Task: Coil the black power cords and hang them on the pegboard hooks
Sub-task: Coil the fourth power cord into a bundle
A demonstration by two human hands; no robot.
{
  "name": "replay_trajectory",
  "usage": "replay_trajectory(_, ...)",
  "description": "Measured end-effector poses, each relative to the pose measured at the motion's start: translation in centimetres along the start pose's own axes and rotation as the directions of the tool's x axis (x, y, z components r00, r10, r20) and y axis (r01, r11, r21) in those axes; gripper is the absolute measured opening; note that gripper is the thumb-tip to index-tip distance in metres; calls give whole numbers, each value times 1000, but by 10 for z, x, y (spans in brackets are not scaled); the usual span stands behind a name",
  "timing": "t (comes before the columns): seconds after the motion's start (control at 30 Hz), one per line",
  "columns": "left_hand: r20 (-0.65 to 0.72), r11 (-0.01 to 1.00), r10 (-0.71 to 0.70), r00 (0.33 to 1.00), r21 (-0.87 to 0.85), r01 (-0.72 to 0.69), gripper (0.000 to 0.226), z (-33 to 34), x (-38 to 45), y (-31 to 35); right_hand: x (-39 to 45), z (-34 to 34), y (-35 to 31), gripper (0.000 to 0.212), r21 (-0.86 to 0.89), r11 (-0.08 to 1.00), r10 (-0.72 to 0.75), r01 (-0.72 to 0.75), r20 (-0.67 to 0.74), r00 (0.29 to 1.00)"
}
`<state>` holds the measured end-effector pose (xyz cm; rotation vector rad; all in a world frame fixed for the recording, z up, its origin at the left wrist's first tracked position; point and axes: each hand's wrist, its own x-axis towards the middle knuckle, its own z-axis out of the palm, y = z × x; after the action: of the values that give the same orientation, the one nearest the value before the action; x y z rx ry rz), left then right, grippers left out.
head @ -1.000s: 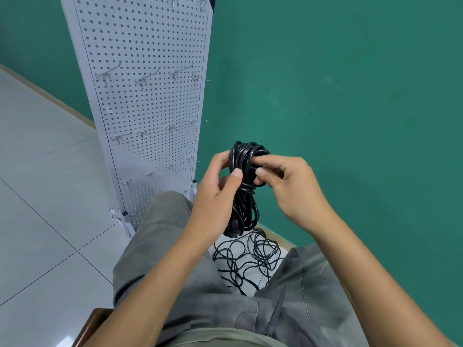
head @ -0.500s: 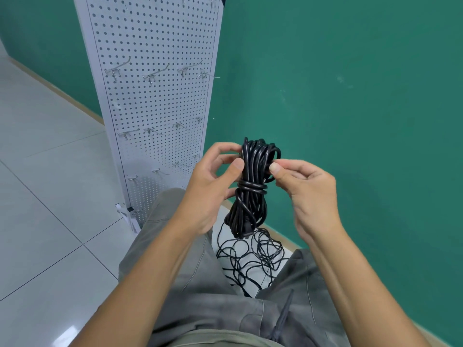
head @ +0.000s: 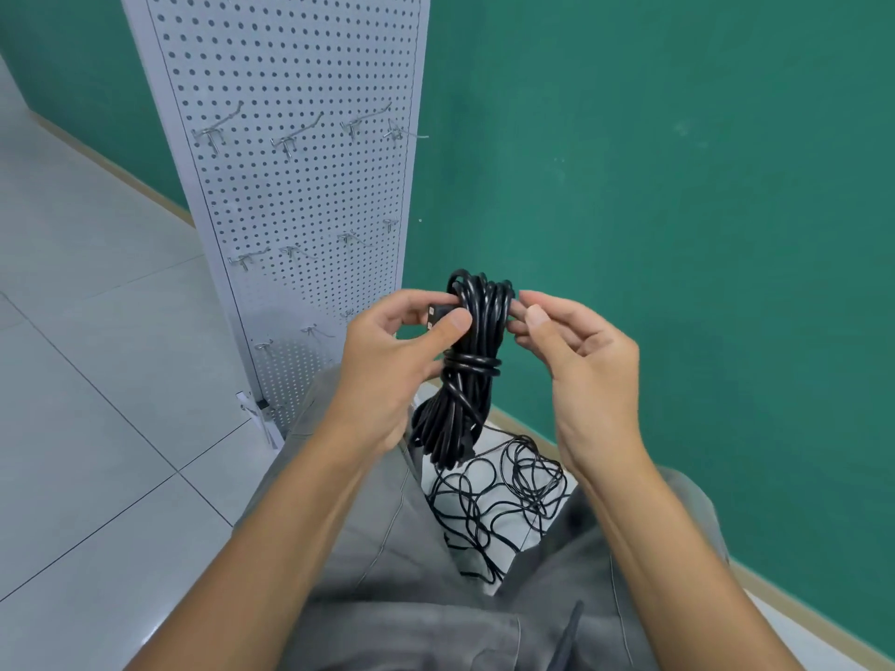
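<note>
left hand (head: pixel 392 365) pinches the top of the cord bundle (head: pixel 472 360), thumb over the front, fingers curled behind; a plug end (head: pixel 438 314) shows just under the thumb. it carries the whole weight. right hand (head: pixel 576 351) sits just right of the bundle's top loop, fingers loosely curled, fingertips (head: pixel 520 312) at the strands. cannot tell if they actually pinch or only touch. looks like it holds nothing firmly.

bundle hangs between the two hands, long axis vertical, loops at the top, a few wraps cinched round the middle, tail end down toward the lap. coil looks finished and tied off, so my read is the coiling step for this cord is done and hanging is next.

key relation: pegboard (head: pixel 300 196) stands ahead and to the left of the hands, so the left hand is the nearer one and already has the bundle. hooks (head: pixel 295 135) in the upper row sit well above the bundle, and the middle row (head: pixel 252 259) is up and left of the left hand. lower hooks are closer but small and hard to read. the top loop has to open toward a hook tip, so the bundle needs to go up and left with the loop kept clear of the fingers.

second cord (head: pixel 503 496) lies loose and tangled on the floor (head: pixel 97 380) between the knees, below the bundle, not yet coiled.
</note>
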<state>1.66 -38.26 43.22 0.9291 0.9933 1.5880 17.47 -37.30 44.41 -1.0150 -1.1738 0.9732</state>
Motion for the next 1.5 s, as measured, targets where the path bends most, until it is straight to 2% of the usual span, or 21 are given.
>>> replay_trajectory(0.13,-65,998,-60,996,-8,59,23,-4,27,-6,24,-13,14,15,-75,997,31,-28,34,999)
replay_trajectory(0.27,-107,993,-99,989,48,104,12,-4,63,-9,52,-26,31,13,-201,979,58,-34,117,991)
replay_trajectory(0.5,-70,939,-87,994,326,105,12,10,144,-26,119,-41,68,11,-363,931,134,-35,250,959)
replay_trajectory(0.67,-67,796,-110,992,591,128,34,17,224,-55,184,-49,102,9,-538,843,218,3,348,912)
replay_trajectory(0.8,-52,592,-107,993,799,106,39,11,280,-105,225,-55,150,9,-648,762,316,-2,369,874)
replay_trajectory(0.9,-32,409,-182,983,906,106,43,2,316,-150,245,-59,200,15,-679,730,406,-71,348,845)
replay_trajectory(1.0,-92,355,-280,955,915,193,41,-17,347,-204,260,-66,263,22,-713,684,511,-156,315,800)
replay_trajectory(1.13,-127,301,-380,916,920,252,37,-51,365,-271,270,-75,339,20,-748,613,622,-255,259,739)
replay_trajectory(1.3,-148,159,-446,883,958,240,46,-91,366,-361,277,-91,429,15,-805,500,713,-319,174,679)
replay_trajectory(1.4,-185,52,-566,803,964,259,36,-109,368,-408,275,-103,477,20,-831,447,751,-331,147,644)
replay_trajectory(1.5,-186,-51,-690,699,976,210,43,-117,364,-455,268,-113,516,19,-859,415,782,-299,169,600)
